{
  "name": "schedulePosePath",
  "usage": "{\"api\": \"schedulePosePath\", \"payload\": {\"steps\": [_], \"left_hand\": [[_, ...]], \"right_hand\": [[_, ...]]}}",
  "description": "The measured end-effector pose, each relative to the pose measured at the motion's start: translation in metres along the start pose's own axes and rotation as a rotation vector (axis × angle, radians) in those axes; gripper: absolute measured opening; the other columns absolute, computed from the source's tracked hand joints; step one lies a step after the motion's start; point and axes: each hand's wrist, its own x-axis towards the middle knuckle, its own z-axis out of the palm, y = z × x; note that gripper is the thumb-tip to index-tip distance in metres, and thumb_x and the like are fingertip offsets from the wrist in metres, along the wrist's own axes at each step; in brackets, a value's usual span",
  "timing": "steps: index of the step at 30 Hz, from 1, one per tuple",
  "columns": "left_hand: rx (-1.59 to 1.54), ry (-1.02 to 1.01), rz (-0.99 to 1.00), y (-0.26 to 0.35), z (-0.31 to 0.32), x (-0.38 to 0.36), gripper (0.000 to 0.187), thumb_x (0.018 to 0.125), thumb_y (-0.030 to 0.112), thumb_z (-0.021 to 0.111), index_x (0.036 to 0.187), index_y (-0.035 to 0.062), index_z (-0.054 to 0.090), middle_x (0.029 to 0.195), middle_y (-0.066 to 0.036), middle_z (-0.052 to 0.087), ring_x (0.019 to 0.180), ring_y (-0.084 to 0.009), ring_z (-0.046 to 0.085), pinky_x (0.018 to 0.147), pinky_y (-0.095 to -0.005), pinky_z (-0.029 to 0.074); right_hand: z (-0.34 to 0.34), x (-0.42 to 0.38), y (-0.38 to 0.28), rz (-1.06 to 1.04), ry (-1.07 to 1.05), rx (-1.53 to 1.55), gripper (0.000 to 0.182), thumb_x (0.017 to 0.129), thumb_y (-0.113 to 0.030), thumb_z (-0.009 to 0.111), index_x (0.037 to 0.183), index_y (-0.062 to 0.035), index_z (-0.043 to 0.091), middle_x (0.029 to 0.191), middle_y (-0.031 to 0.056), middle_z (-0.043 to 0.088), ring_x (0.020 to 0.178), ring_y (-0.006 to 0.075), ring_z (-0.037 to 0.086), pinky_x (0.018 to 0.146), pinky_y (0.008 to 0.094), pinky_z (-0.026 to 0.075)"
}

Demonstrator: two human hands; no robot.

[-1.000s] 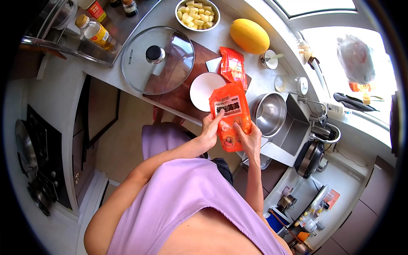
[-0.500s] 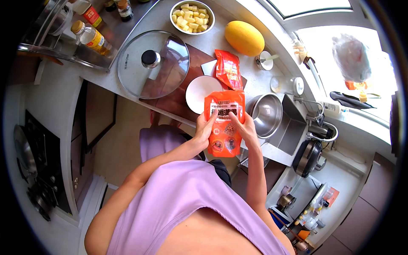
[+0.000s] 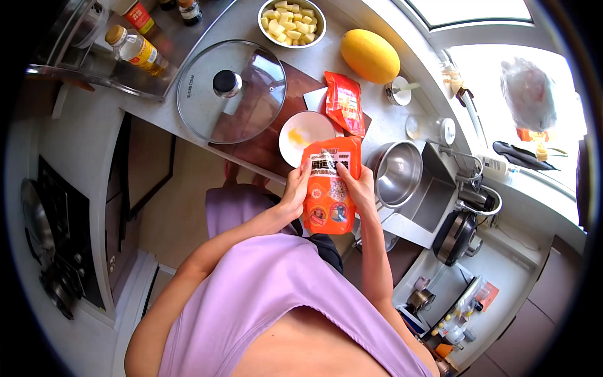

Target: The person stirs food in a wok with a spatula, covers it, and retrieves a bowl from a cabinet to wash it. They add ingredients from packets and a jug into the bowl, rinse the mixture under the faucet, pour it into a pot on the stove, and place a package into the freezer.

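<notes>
An orange printed pouch (image 3: 331, 196) is held in front of my body with its upper end over the near side of a white bowl (image 3: 318, 127). My left hand (image 3: 295, 190) grips the pouch's left side, and my right hand (image 3: 359, 188) grips its right side, thumb on the front. Some yellow stuff lies in the bowl, too small to name. The bowl stands on a brown board (image 3: 301, 83). Another red-orange pouch (image 3: 344, 103) lies just behind the bowl. The opening of the held pouch is not clearly visible.
Left of the bowl lies a glass lid (image 3: 227, 83). A bowl of pale yellow cubes (image 3: 291, 25) and a yellow melon (image 3: 370, 56) sit farther back. At right, a steel bowl (image 3: 399, 173) stands beside the sink (image 3: 433, 195). Bottles (image 3: 141, 53) stand at upper left.
Yellow stuff now shows in the white bowl, which looked bare before. The pouch stays between both hands, tilted slightly differently. The whole view has shifted a little.
</notes>
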Motion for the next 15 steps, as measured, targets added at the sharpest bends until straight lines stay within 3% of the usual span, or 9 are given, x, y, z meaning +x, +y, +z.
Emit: {"api": "schedulePosePath", "payload": {"steps": [7,15], "left_hand": [[-0.007,-0.008,0.011,0.003,0.008,-0.002,0.039,0.096,0.036,0.05,0.115,0.0024,0.054,0.104,-0.006,0.063,0.091,-0.0115,0.062,0.08,-0.0276,0.051],[0.058,-0.048,0.148,-0.006,-0.002,0.004,0.031,0.098,0.028,0.048,0.113,0.0014,0.055,0.1,-0.004,0.063,0.09,-0.0098,0.062,0.077,-0.026,0.052]], "right_hand": [[0.0,0.002,0.01,-0.072,0.029,-0.073,0.026,0.087,-0.018,0.064,0.097,0.0061,0.063,0.08,0.0059,0.068,0.068,0.0076,0.059,0.061,0.0253,0.048],[0.0,0.0,0.005,-0.099,0.07,-0.171,0.027,0.086,-0.019,0.065,0.094,0.0065,0.064,0.077,0.0082,0.068,0.068,0.0081,0.059,0.061,0.027,0.048]]}}
